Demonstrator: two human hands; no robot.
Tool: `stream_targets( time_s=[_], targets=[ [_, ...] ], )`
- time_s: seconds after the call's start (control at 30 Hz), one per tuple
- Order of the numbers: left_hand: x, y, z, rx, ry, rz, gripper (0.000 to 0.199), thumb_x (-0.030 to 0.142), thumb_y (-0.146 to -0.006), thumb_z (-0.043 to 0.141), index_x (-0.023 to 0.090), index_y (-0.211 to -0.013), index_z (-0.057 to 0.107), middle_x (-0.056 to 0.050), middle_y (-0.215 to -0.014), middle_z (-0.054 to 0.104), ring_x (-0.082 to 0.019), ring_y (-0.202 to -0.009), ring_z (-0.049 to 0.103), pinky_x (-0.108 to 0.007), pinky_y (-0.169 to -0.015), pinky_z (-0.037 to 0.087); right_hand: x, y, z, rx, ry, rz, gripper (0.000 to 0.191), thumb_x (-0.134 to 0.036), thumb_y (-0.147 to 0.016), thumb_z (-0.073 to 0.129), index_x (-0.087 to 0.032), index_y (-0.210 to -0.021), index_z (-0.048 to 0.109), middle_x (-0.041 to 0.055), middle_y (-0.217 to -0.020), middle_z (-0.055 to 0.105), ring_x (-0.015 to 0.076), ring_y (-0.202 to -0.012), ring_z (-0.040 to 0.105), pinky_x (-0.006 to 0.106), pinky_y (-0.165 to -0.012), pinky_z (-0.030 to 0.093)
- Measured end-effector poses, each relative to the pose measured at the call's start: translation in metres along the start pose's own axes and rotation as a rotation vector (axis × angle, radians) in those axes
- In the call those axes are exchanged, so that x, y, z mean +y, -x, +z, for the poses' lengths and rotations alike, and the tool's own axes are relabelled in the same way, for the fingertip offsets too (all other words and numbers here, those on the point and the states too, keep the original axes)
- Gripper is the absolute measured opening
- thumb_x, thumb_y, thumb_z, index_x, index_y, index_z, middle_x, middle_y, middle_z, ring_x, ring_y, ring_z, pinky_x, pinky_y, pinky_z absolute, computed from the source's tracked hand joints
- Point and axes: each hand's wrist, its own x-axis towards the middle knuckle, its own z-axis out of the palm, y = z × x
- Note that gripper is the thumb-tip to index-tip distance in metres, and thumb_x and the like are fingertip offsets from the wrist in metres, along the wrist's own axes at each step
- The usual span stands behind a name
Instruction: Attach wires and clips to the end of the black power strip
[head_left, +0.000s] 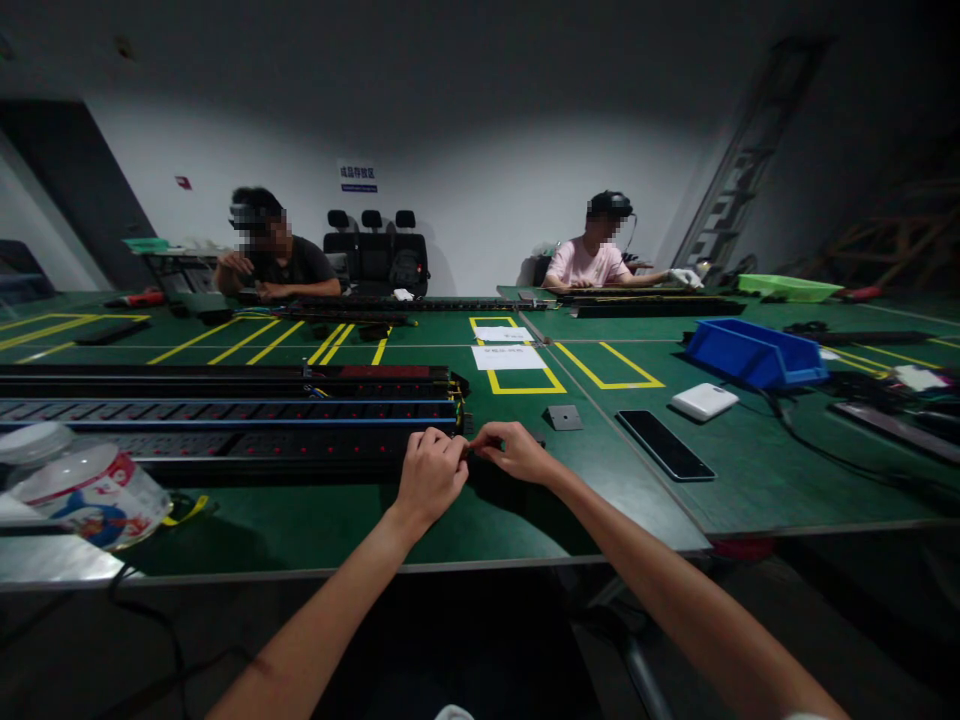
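Several long black strips with rows of red marks lie side by side on the green table, running in from the left. At the right end of the nearest black strip (300, 447) is my left hand (433, 478), its fingers curled over that end. My right hand (511, 452) meets it just to the right, thumb and forefinger pinched together near the strip's end. Whatever sits between the fingertips is too small and dark to make out. Coloured wires show at the ends of the strips behind my left hand.
A clear plastic tub (97, 495) stands at the left front. To the right lie a small grey block (563, 417), a phone (665, 444), a white case (705, 401) and a blue bin (756, 352). Two people sit across the green table (600, 500).
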Motion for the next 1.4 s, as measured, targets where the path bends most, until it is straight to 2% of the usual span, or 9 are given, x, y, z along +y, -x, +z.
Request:
stream_targets(
  time_s=[0.13, 0.27, 0.6, 1.07, 1.4],
  targets=[
    [0.002, 0.0, -0.001, 0.007, -0.033, -0.014, 0.013, 0.019, -0.086, 0.058, 0.021, -0.097, 0.063, -0.007, -0.092, 0.068, -0.025, -0.097, 0.053, -0.041, -0.085, 0.037, 0.002, 0.0, 0.0, -0.003, -0.003, 0.014, 0.018, -0.011, -0.081, 0.059, -0.018, -0.088, 0.075, 0.0036, -0.084, 0.074, 0.0162, -0.075, 0.064, 0.025, -0.07, 0.048],
    [0.004, 0.001, -0.004, 0.022, -0.041, -0.018, 0.011, 0.019, -0.085, 0.058, 0.021, -0.095, 0.063, -0.008, -0.093, 0.068, -0.026, -0.1, 0.052, -0.043, -0.085, 0.037, 0.001, 0.0, 0.0, -0.01, -0.016, 0.025, 0.017, -0.012, -0.081, 0.06, -0.018, -0.087, 0.074, 0.0032, -0.081, 0.073, 0.0161, -0.073, 0.063, 0.024, -0.067, 0.047],
    [0.004, 0.002, -0.008, 0.043, -0.089, 0.009, 0.012, 0.024, -0.088, 0.057, 0.02, -0.089, 0.068, -0.009, -0.106, 0.065, -0.028, -0.105, 0.05, -0.045, -0.088, 0.038, 0.0, 0.001, -0.002, -0.014, -0.033, 0.021, 0.012, -0.017, -0.083, 0.061, -0.018, -0.086, 0.073, 0.0036, -0.083, 0.074, 0.0168, -0.076, 0.065, 0.025, -0.068, 0.048],
    [-0.001, -0.001, 0.0, 0.004, -0.186, 0.11, 0.016, 0.023, -0.091, 0.054, 0.017, -0.085, 0.067, -0.009, -0.092, 0.059, -0.026, -0.095, 0.05, -0.041, -0.081, 0.04, 0.003, -0.002, 0.003, 0.005, -0.037, 0.032, 0.011, -0.014, -0.081, 0.062, -0.015, -0.084, 0.072, 0.0036, -0.079, 0.073, 0.0157, -0.072, 0.064, 0.024, -0.065, 0.045],
    [-0.005, -0.005, 0.0, -0.008, -0.193, 0.166, 0.016, 0.017, -0.089, 0.054, 0.016, -0.082, 0.068, -0.011, -0.09, 0.057, -0.026, -0.093, 0.048, -0.041, -0.08, 0.04, 0.013, -0.009, 0.008, 0.001, -0.018, 0.028, 0.018, -0.008, -0.078, 0.057, -0.016, -0.083, 0.072, 0.0022, -0.077, 0.071, 0.0145, -0.07, 0.063, 0.022, -0.064, 0.045]
  ],
)
